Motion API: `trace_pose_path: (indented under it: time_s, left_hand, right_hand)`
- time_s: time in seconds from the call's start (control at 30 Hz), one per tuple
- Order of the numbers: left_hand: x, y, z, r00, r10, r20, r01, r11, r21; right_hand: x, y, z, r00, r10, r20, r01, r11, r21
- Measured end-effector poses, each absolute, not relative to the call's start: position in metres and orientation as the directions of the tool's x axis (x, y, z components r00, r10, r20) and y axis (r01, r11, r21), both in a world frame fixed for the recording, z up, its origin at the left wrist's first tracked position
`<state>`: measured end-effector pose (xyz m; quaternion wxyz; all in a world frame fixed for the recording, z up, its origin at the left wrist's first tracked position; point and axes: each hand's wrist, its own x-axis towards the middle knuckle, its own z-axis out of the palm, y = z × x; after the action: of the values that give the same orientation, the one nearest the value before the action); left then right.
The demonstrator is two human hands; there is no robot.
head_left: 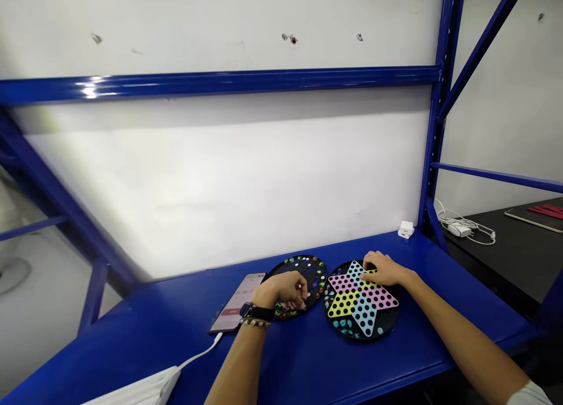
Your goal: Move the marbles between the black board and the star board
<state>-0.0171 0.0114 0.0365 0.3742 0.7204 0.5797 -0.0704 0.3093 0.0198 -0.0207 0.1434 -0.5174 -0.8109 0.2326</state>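
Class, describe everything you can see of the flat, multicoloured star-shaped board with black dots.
The six-pointed star board has light-blue, pink and yellow points, opposite points matching, covered with rows of round black dots that look like holes. It seems thin and smooth, perhaps plastic or card. It lies face up on a round black tray, one blue point toward the wearer. The person's bare right hand is at its far-right yellow point, partly hiding it and apparently touching it.

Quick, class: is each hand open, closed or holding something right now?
Left hand: fingers curled above the left tray; any held item cannot be told.
Right hand: at the star's far edge; grip cannot be told.
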Motion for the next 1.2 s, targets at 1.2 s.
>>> trace_pose_path:
  time_s: [1.2]
  left_hand:
    - [0.005, 0.004, 0.031, 0.371, 0.808, -0.458, 0.878, -0.143, 0.458]
  right_hand:
    - [0.309, 0.02, -0.022, -0.437, 0.899, 0.009, 0.768, 0.378, -0.517]
